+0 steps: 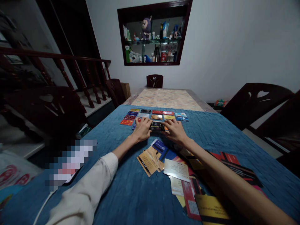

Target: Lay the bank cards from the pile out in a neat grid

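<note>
Nearest us, at the lower edge: gold card with a black stripe (212,204), part of a loose heap of cards reaching under our right forearm (225,178).

Fingers: those of our left hand (142,128) are clamped on the left end of a black VIP card (156,126); those of our right hand (175,129) are clamped on its right end. We find this card between the two hands, just on our side of the laid-out cards; whether it touches the table (164,97), we cannot tell.

Beyond the fingers we note cards in columns, the far row reading gold card (134,110), black card (145,111), red card (157,112), heart card (168,113), light-blue card (180,114).

On our side of the hands: blue card (160,145), tan card (148,162), cream card (176,169), red card with a QR code (190,197).

Blue cloth (131,200) covers the near table; patterned top shows beyond. Left of our sleeved arm (89,187): pixelated device (75,162), white cable (43,204).

Outermost: dark chairs (154,81), wall cabinet (121,37), purple plush toy (146,28).
</note>
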Demonstrator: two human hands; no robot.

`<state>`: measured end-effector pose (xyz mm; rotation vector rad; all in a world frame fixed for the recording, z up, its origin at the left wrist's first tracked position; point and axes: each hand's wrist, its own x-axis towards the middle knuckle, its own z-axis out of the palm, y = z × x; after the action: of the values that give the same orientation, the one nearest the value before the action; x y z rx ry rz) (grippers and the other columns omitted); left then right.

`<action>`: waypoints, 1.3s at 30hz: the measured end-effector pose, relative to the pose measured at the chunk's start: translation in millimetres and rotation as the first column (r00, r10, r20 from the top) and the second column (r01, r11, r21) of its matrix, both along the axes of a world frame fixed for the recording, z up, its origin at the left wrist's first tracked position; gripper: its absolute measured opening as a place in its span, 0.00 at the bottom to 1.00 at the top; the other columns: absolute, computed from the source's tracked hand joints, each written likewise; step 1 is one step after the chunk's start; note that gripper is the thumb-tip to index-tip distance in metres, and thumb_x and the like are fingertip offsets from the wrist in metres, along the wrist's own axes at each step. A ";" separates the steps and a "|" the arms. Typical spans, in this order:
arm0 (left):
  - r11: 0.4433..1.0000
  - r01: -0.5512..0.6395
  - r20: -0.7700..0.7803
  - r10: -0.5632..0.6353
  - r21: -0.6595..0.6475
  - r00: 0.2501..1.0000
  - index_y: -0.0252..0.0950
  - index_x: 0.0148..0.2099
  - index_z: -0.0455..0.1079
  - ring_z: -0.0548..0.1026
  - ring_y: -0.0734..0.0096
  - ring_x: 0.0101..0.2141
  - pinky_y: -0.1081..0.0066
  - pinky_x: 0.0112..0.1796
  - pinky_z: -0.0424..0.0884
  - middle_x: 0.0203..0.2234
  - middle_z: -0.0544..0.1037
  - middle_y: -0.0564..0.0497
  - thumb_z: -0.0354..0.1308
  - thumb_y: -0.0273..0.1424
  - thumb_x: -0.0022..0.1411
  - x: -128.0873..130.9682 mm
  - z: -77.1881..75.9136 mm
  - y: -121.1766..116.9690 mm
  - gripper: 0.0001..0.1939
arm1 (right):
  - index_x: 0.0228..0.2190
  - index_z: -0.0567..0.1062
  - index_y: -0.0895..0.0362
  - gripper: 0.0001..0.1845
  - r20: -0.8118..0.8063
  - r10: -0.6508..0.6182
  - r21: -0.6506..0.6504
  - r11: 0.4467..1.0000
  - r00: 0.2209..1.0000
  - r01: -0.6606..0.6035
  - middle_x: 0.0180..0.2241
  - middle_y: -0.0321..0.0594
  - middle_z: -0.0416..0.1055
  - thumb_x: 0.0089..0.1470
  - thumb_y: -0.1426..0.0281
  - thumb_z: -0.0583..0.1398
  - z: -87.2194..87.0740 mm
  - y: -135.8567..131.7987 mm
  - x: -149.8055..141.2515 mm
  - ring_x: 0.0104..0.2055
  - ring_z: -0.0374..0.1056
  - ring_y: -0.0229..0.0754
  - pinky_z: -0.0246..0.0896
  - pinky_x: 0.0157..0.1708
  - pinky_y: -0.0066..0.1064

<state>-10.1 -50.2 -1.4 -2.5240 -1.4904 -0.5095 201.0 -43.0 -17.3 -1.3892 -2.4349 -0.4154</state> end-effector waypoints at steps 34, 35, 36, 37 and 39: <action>0.974 0.033 -0.198 -0.079 -0.224 0.977 0.36 0.50 0.69 0.64 0.49 0.55 0.37 0.57 0.49 0.49 0.74 0.40 0.55 0.26 0.60 -7.7 -17.2 30.1 0.15 | 0.50 0.76 0.51 0.21 0.060 -0.090 -0.272 0.957 0.994 0.103 0.52 0.45 0.74 0.59 0.57 0.57 -14.2 17.9 -14.3 0.53 0.60 0.55 0.56 0.45 0.42; 0.975 0.033 -0.202 -0.079 -0.222 0.976 0.36 0.50 0.69 0.64 0.49 0.54 0.38 0.57 0.49 0.48 0.74 0.40 0.55 0.27 0.60 -7.7 -17.3 30.4 0.15 | 0.50 0.76 0.51 0.21 0.060 -0.090 -0.274 0.956 0.994 0.104 0.52 0.45 0.73 0.59 0.57 0.57 -14.4 18.4 -14.1 0.53 0.60 0.55 0.56 0.45 0.42; 0.975 0.034 -0.205 -0.081 -0.220 0.975 0.36 0.50 0.69 0.64 0.49 0.54 0.38 0.56 0.49 0.48 0.74 0.40 0.54 0.27 0.60 -7.7 -17.6 30.7 0.15 | 0.50 0.76 0.51 0.21 0.059 -0.091 -0.276 0.956 0.994 0.103 0.52 0.45 0.74 0.59 0.57 0.57 -14.6 18.8 -14.0 0.53 0.60 0.55 0.56 0.45 0.42; 0.975 0.036 -0.207 -0.083 -0.218 0.975 0.36 0.50 0.69 0.64 0.49 0.54 0.38 0.56 0.49 0.48 0.74 0.40 0.54 0.27 0.60 -7.7 -18.0 31.0 0.14 | 0.49 0.76 0.50 0.20 0.057 -0.091 -0.277 0.955 0.994 0.103 0.51 0.45 0.74 0.59 0.57 0.56 -14.9 19.2 -13.9 0.53 0.60 0.55 0.56 0.45 0.42; 0.976 0.038 -0.212 -0.084 -0.213 0.974 0.36 0.50 0.69 0.64 0.49 0.54 0.38 0.56 0.49 0.48 0.74 0.40 0.55 0.28 0.61 -7.7 -19.1 31.7 0.15 | 0.48 0.77 0.49 0.19 0.054 -0.092 -0.280 0.955 0.994 0.104 0.51 0.44 0.74 0.59 0.58 0.56 -15.5 19.9 -13.7 0.53 0.60 0.55 0.56 0.45 0.42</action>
<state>-17.8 -18.5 -20.5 -2.6839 -1.4542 -0.0783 187.3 -23.0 -32.8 -1.6355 -2.5424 -0.1202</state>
